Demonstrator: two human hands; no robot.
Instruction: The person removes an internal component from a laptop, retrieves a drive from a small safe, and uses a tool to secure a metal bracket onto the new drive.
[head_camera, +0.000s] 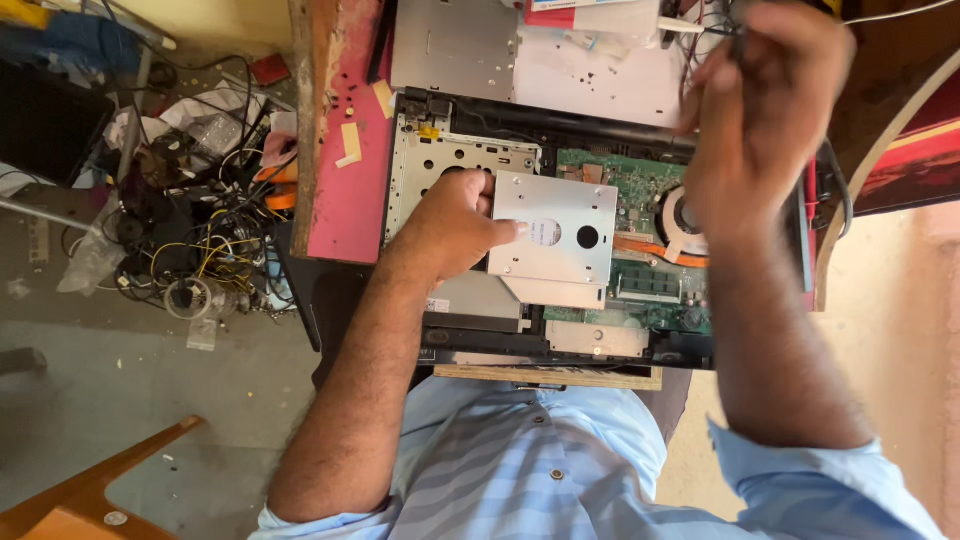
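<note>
An opened laptop (470, 150) lies on the pink table, its green circuit board (640, 190) and round fan (685, 215) exposed. My left hand (450, 225) grips a flat silver drive caddy (560, 235) by its left edge, holding it over the laptop's middle. My right hand (765, 105) is raised above the laptop's right side, blurred, fingers curled closed around what looks like a thin dark tool; I cannot make out what it is. A grey metal drive (480, 300) sits in the laptop's near edge below the caddy.
A pink table (345, 200) carries small screws and tape scraps. A silver cover panel (455, 45) and white sheet (600, 80) lie behind the laptop. A tangle of cables and parts (190, 230) litters the floor at left. A wooden chair (90, 490) stands at the lower left.
</note>
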